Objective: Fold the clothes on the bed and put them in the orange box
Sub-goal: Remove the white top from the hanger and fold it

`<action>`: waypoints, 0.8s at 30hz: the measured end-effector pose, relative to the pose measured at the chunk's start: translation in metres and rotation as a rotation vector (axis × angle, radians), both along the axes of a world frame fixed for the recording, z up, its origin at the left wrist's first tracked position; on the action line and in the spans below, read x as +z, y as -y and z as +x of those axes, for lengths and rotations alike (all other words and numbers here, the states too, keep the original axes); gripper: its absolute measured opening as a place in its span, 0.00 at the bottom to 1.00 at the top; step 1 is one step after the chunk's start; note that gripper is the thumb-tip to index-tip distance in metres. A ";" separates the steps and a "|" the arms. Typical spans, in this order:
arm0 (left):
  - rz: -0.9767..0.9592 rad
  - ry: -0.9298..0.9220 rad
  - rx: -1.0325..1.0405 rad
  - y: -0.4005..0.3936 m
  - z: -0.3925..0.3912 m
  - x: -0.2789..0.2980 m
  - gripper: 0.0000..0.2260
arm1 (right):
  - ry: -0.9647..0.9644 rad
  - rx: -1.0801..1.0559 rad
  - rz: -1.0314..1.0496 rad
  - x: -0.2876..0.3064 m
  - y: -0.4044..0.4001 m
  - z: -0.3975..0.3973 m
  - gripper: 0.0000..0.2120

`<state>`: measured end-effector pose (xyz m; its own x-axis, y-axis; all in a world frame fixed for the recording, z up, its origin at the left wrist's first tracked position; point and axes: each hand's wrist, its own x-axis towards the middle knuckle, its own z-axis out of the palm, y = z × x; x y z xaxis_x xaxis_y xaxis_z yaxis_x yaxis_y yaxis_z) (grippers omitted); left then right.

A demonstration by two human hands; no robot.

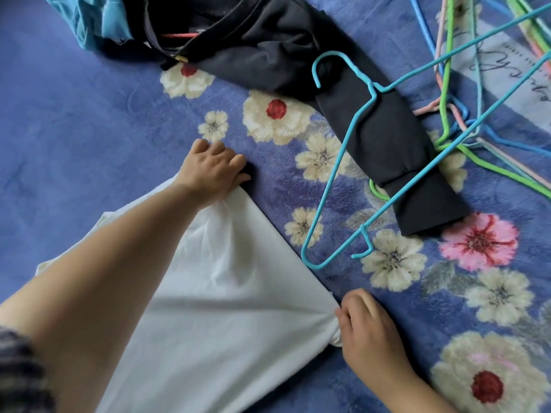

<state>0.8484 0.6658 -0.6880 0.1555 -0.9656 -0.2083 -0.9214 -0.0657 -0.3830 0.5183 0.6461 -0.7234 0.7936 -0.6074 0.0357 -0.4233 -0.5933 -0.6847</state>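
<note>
A white garment [226,293] lies flat on the blue flowered blanket [74,129], in the lower middle of the head view. My left hand [213,169] grips its far corner, fingers curled over the cloth. My right hand [369,332] pinches the near right corner, where the fabric bunches. The edge between the two corners is pulled straight. My left forearm crosses over the garment and hides part of it. The orange box is out of view.
A dark sweatshirt [283,46] lies at the top, one sleeve [396,156] reaching down to the right. A teal hanger [343,162] rests across that sleeve. Several coloured wire hangers [465,126] are heaped at the upper right. A light blue garment [92,19] is at the upper left.
</note>
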 end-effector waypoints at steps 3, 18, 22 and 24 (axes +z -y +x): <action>-0.065 0.017 0.314 0.009 -0.005 0.002 0.19 | -0.084 -0.066 -0.021 0.004 0.001 0.007 0.07; -0.182 -0.208 0.384 0.013 0.003 0.009 0.24 | -0.332 0.200 0.050 0.015 0.023 0.014 0.20; 0.104 -0.554 0.205 0.006 -0.018 0.018 0.25 | -0.521 0.170 0.282 0.030 0.023 0.021 0.27; 0.446 -0.496 0.253 0.007 -0.023 0.030 0.25 | -0.537 0.186 0.369 0.033 0.025 0.025 0.17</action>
